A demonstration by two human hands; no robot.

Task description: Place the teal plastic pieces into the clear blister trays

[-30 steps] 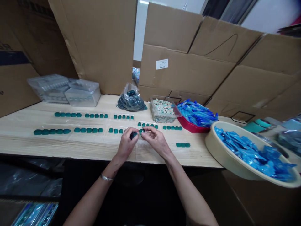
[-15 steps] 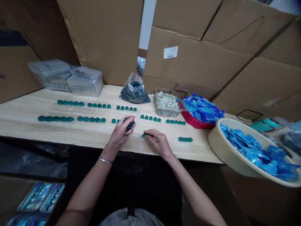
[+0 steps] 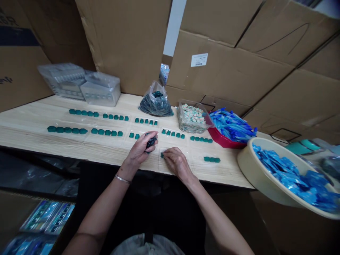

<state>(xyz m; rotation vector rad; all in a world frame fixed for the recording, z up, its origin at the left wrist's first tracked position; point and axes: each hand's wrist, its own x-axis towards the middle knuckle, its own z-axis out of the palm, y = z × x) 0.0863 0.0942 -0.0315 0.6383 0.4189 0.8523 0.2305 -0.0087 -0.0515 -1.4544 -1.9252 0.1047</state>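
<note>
My left hand (image 3: pixel 140 149) is curled around a clump of dark teal pieces (image 3: pixel 151 140), just above the wooden table (image 3: pixel 32 141). My right hand (image 3: pixel 176 161) rests low on the table with its fingertips pinched on one small teal piece (image 3: pixel 162 154), pressing it onto a clear plastic strip. Rows of teal pieces (image 3: pixel 106 132) lie in groups across the table to the left and beyond my hands. A short group of three (image 3: pixel 211 159) lies to the right.
A clear bag of dark teal pieces (image 3: pixel 156 102), a clear tub of pale chips (image 3: pixel 192 118), a red tray of blue packets (image 3: pixel 228 127) and a cream basin of blue packets (image 3: pixel 287 173) stand at right. Clear plastic boxes (image 3: pixel 79 85) sit back left. Cardboard boxes wall the back.
My right hand left my left hand and came down to the table with one teal piece. My left hand stayed closed on its clump. The camera tilted downward.
</note>
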